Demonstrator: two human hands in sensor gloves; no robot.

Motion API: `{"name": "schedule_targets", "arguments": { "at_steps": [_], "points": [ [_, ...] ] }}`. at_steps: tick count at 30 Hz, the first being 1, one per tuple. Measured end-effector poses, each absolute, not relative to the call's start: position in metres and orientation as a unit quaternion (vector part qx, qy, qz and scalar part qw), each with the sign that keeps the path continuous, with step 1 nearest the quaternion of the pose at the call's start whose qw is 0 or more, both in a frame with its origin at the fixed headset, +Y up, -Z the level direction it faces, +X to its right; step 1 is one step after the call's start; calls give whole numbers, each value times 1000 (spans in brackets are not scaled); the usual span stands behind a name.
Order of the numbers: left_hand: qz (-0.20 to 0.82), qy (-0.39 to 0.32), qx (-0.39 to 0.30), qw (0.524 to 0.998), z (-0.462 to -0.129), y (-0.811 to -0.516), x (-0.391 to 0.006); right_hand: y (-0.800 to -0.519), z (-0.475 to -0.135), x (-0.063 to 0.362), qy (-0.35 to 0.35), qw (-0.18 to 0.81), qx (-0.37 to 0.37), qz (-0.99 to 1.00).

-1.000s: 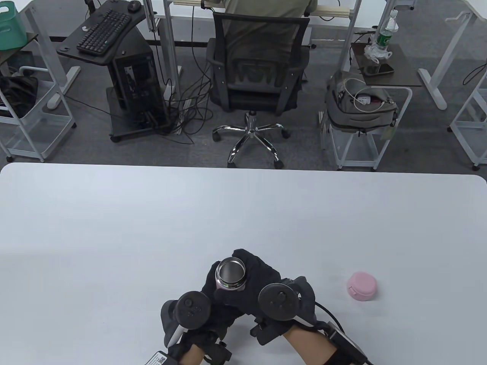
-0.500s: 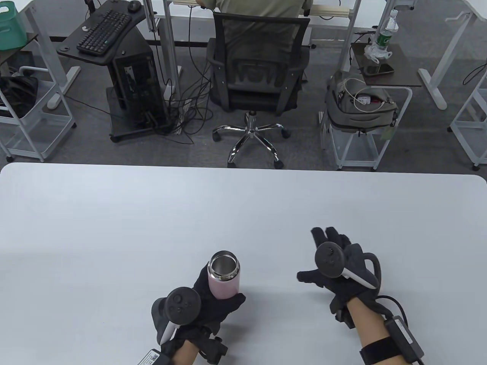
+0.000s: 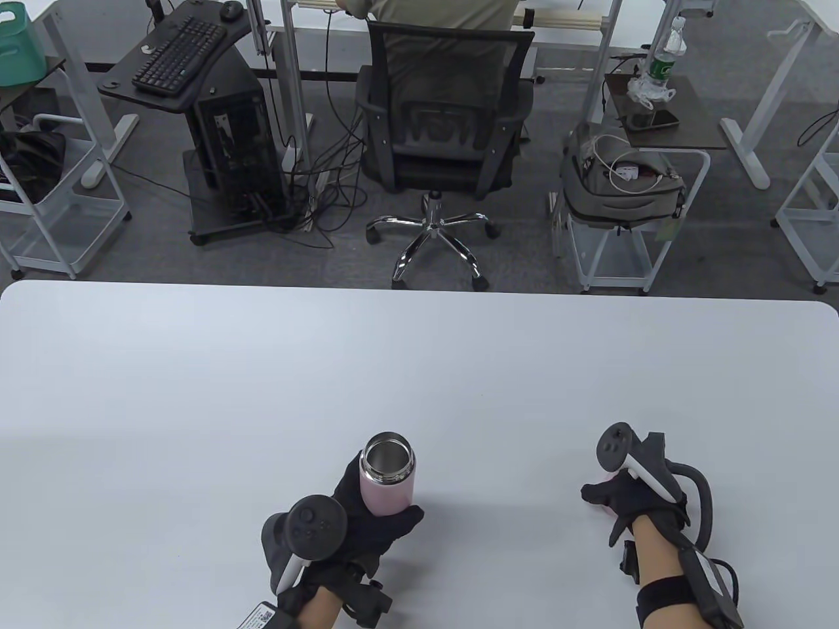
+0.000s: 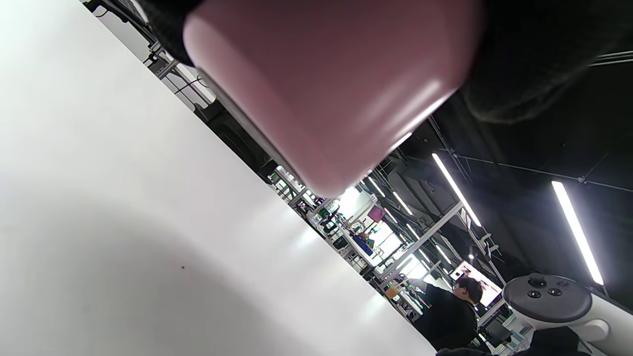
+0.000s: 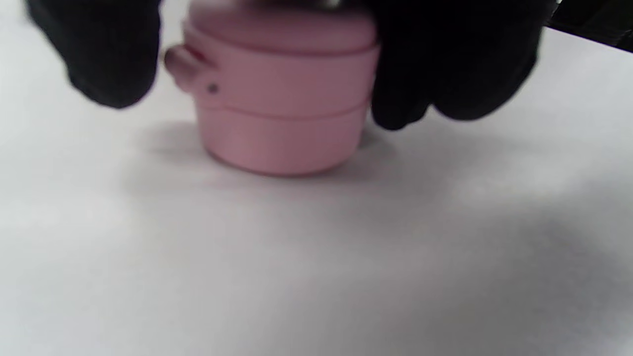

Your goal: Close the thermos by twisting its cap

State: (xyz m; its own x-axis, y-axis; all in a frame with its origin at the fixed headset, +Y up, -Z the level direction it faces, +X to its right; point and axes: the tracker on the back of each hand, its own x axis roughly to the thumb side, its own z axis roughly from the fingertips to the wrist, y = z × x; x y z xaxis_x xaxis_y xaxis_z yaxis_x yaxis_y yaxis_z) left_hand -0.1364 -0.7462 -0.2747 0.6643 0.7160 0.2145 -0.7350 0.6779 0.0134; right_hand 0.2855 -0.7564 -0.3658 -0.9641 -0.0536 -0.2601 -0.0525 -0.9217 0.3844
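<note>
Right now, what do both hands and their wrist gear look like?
The left hand and right hand wear black gloves. Each back carries a dark round-headed tracker with a white handle. Bare forearms show; a black strap, box and cable sit on the right wrist.

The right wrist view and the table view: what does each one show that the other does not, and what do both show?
Only the right wrist view shows the pink cap plainly, standing on the table with gloved fingers on both sides of it.

Only the table view shows the open thermos, held upright by the left hand, and the room behind.

Both show the right hand at the cap and the white table.
</note>
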Motion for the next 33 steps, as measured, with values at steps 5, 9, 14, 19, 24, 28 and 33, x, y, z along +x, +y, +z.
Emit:
{"name": "schedule_targets", "arguments": {
  "at_steps": [5,9,14,19,24,28,33],
  "points": [
    [394,-99,52,912,-274,-746,-136,-751,-364,281,-145,-17,124,-981],
    [378,-104,53,918,-274,-746,-134,-710,-364,253,-102,-91,41,-990],
    [347,-114,55,929,-274,-746,-129,-613,-347,170,-43,-179,-194,-964],
    [327,-123,55,935,-274,-746,-126,-556,-322,95,-43,-160,-375,-912],
    [314,-127,58,939,-273,-745,-125,-546,-314,51,-59,-95,-439,-892],
    [310,-126,62,940,-273,-744,-125,-548,-311,39,-64,-68,-447,-890],
    [318,-129,60,937,-272,-741,-124,-553,-310,34,-77,-63,-450,-888]
  ]
}}
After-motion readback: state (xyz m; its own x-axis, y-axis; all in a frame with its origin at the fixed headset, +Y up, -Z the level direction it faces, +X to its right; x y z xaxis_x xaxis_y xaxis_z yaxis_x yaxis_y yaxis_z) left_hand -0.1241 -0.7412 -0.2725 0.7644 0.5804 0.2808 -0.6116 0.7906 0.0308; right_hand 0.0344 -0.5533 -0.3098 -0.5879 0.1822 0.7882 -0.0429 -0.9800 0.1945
